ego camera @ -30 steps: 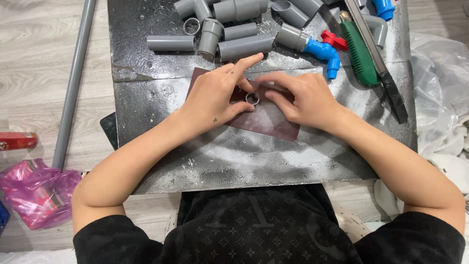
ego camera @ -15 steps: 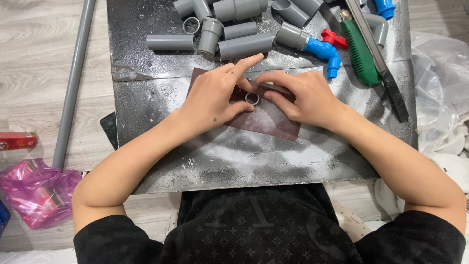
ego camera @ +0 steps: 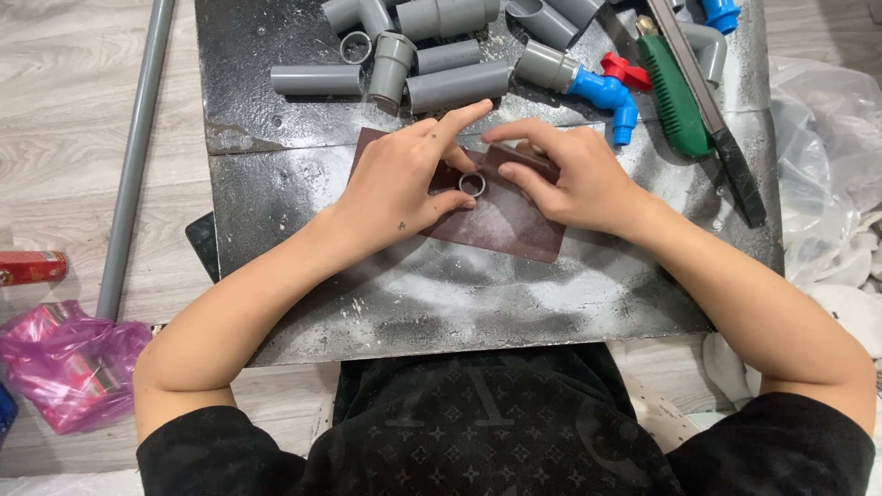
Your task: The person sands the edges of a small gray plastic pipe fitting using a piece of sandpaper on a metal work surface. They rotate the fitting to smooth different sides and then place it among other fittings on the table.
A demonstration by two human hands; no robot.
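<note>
Both hands lay on a dark red sheet of sandpaper (ego camera: 514,225) near the middle of the dusty black board (ego camera: 276,193), with a small grey ring (ego camera: 471,184) standing on the sheet between them. The left hand (ego camera: 404,184) had its fingers spread flat, its thumb touching the ring, and the right hand (ego camera: 574,174) pressed the sheet with loosely bent fingers; neither hand gripped anything. Grey pipe pieces (ego camera: 432,69) lay along the board's far edge, beside a blue tap with a red handle (ego camera: 606,92) and a green-handled saw (ego camera: 689,101).

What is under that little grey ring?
The grey ring stands on a reddish-brown abrasive sheet, lying on the dusty dark board. Both hands cover part of the sheet.
</note>
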